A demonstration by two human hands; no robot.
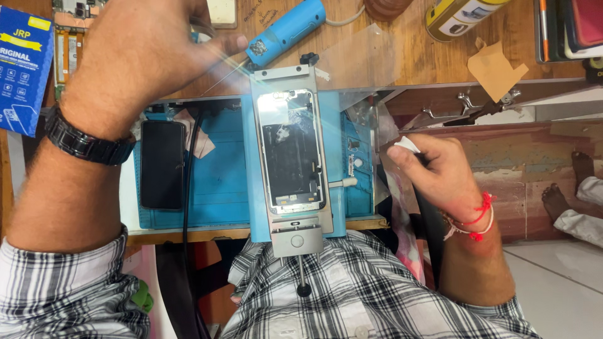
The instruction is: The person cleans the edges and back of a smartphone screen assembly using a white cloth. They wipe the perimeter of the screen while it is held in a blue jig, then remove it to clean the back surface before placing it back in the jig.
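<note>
Two hands work over a phone (293,152) clamped in a grey holder (294,235) mid-bench, long way running far to near. Right hand (440,166) pinches a white wipe (407,144) just beside it, nearer. Left hand (147,53) hovers at the far edge; I cannot tell its grip.

Wooden bench (414,56) under a blue mat (220,176) (black phone (162,164), grey clamp (295,157) on it).

I see the phone panel (292,150) clamped in the metal fixture (295,235) at the mat's (220,182) middle, reaching over its near edge. A second phone (162,164) lies by the mat's left edge. Behind the fixture rests a handheld tool (286,31); pliers (480,108) lie off the right edge.
</note>
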